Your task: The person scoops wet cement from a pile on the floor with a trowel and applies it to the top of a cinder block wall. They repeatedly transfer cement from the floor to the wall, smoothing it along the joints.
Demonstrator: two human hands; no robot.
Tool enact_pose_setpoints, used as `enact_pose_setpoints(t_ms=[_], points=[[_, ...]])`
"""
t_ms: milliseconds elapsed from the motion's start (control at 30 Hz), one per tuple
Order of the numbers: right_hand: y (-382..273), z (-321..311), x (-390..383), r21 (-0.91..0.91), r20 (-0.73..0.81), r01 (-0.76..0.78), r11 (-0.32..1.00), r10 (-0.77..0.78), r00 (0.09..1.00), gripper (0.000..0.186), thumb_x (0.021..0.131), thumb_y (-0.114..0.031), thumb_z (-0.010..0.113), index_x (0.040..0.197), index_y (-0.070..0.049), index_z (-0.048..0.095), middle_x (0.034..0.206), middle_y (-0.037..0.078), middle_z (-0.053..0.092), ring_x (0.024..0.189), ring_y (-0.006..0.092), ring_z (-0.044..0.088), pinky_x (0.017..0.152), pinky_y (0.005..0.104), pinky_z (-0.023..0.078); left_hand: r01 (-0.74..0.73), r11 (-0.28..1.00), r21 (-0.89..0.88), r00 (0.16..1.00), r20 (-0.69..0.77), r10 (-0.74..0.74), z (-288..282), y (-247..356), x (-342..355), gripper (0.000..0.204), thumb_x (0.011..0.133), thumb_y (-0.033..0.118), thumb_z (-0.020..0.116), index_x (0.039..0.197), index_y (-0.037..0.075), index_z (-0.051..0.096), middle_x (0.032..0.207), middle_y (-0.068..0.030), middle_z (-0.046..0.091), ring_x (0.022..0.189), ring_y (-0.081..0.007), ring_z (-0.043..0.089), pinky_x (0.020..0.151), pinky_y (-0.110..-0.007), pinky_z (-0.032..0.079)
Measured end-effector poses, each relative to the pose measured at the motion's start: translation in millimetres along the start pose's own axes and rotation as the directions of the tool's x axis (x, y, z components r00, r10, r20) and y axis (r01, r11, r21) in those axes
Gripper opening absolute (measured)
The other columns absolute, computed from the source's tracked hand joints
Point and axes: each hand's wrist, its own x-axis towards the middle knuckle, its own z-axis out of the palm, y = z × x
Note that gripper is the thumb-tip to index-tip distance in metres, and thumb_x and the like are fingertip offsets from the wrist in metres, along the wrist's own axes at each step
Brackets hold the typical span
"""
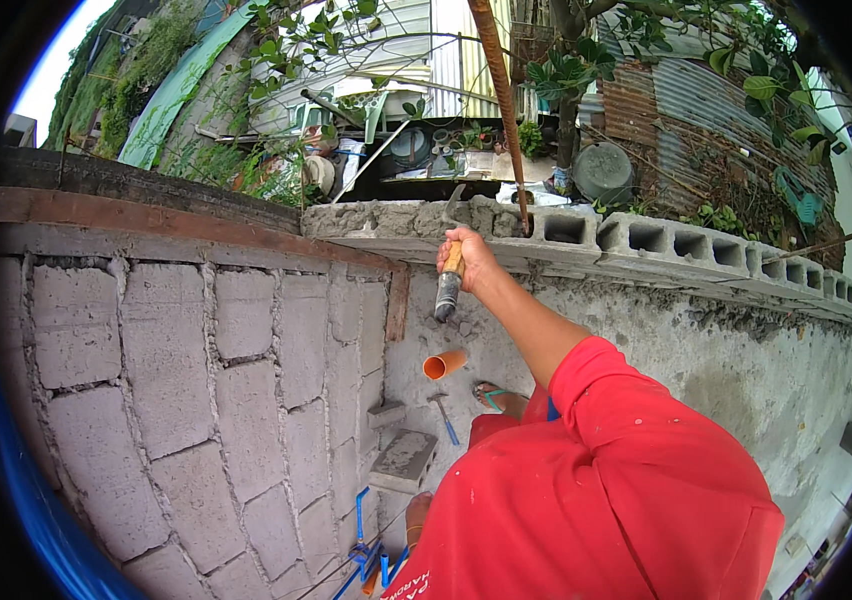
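Note:
My right hand is closed around the wooden handle of a trowel, the arm stretched out toward the top of the block wall. The handle's dark butt end points down toward me. The trowel's narrow, dark blade meets the wet grey mortar spread along the wall top. Just right of this mortar, a rusty steel bar rises out of the block row. My left hand is out of sight.
Hollow concrete blocks continue along the wall to the right. A wooden plank edges the left block wall. Below are an orange pipe sticking out, a hammer, a loose block and blue pipes. Plants and a bucket stand beyond.

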Motion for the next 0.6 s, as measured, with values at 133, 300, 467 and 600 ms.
enact_pose_setpoints(t_ms=[133,300,467,600], points=[[-7,-13,-41,0.070,-0.112,0.078,0.995,-0.069,0.991,0.023,0.092,-0.023,0.062,0.077,-0.013,0.049,0.064,0.003,0.053,0.055,0.0199,0.054,0.054,0.0388,0.052,0.352,0.754,-0.554,0.909,0.009,-0.417,-35,52,13,0.026,0.101,0.028,0.063,0.120,0.011,0.065,0.101,-0.0009,0.069,0.082,-0.0166,0.069,0.063,-0.033,0.051],[6,-26,-87,-0.037,-0.108,-0.024,0.999,0.020,0.994,0.020,0.092,-0.024,0.064,0.081,-0.014,0.051,0.063,0.001,0.054,0.055,0.0193,0.056,0.053,0.0385,0.052,0.332,0.783,-0.527,0.919,-0.005,-0.393,-46,105,23,0.024,0.099,0.028,0.065,0.117,0.013,0.065,0.097,-0.0001,0.068,0.079,-0.0150,0.068,0.060,-0.030,0.048],[-7,-52,-112,-0.249,-0.248,-0.023,0.968,-0.041,0.968,0.016,0.095,-0.024,0.064,0.087,-0.015,0.053,0.066,0.001,0.058,0.052,0.0191,0.058,0.051,0.0418,0.053,0.353,0.722,-0.595,0.909,0.036,-0.414,-32,98,24,0.022,0.098,0.027,0.066,0.114,0.012,0.067,0.094,-0.0005,0.068,0.078,-0.0153,0.068,0.059,-0.029,0.047],[-1,-75,-125,-0.452,-0.325,-0.126,0.883,-0.032,0.945,0.017,0.094,-0.022,0.066,0.092,-0.011,0.053,0.071,0.003,0.057,0.051,0.0201,0.057,0.047,0.0452,0.052,0.259,0.873,-0.412,0.957,-0.014,-0.291,-9,69,23,0.020,0.099,0.024,0.065,0.112,0.009,0.068,0.093,-0.0015,0.067,0.072,-0.0155,0.067,0.057,-0.030,0.048]])
